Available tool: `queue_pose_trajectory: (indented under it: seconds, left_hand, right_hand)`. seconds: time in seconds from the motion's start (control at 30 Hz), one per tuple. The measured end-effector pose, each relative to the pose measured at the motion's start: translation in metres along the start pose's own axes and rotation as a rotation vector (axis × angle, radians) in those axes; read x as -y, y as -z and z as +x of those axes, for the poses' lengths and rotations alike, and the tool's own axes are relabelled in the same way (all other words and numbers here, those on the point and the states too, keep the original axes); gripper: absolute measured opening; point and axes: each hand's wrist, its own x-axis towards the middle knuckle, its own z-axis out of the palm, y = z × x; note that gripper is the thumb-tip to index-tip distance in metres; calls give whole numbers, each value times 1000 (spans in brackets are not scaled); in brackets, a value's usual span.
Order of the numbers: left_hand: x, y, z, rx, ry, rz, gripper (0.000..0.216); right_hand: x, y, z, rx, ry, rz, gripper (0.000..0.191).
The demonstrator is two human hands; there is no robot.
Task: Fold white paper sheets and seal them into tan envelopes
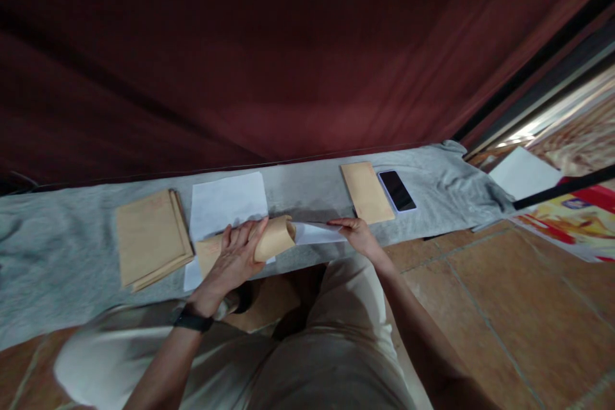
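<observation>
My left hand (239, 253), a dark band at its wrist, lies across a brown paper envelope (276, 238) and holds it, with thumb and fingers over its top face. The envelope's open end bulges and faces right. My right hand (358, 234) pinches the far right end of a folded white sheet of paper (317, 232). The sheet's left end meets the envelope's mouth and seems to be inside it; how deep I cannot tell. Under and behind the envelope lie white paper sheets (228, 198).
Brown envelopes (148, 237) are stacked at the left. A single brown envelope (368, 192) lies at the right beside a phone (397, 191). Grey cloth (307, 189) covers the narrow bench, with a dark red surface (288, 77) behind it. A printed colourful box (571, 221) stands far right.
</observation>
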Motion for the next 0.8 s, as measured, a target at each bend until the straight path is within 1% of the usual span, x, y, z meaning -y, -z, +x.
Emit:
queue_pose_trajectory:
  seconds: [0.17, 0.33, 0.5, 0.67, 0.8]
  left_hand:
    - [0, 1, 1, -5, -1, 1, 99]
    - [0, 1, 1, -22, -27, -7, 99]
    - [-1, 3, 3, -9, -21, -7, 99]
    - [0, 2, 3, 6, -27, -3, 98]
    - [1, 1, 3, -1, -33, 1, 99]
  right_hand:
    - [8, 7, 1, 1, 13, -3, 31]
    - [10, 8, 1, 55, -4, -33, 33]
    - [6, -2, 3, 92, -20, -25, 31]
    - [1, -11, 4, 85, 21, -43, 28]
    - [-3, -15, 2, 77, -4, -78, 38]
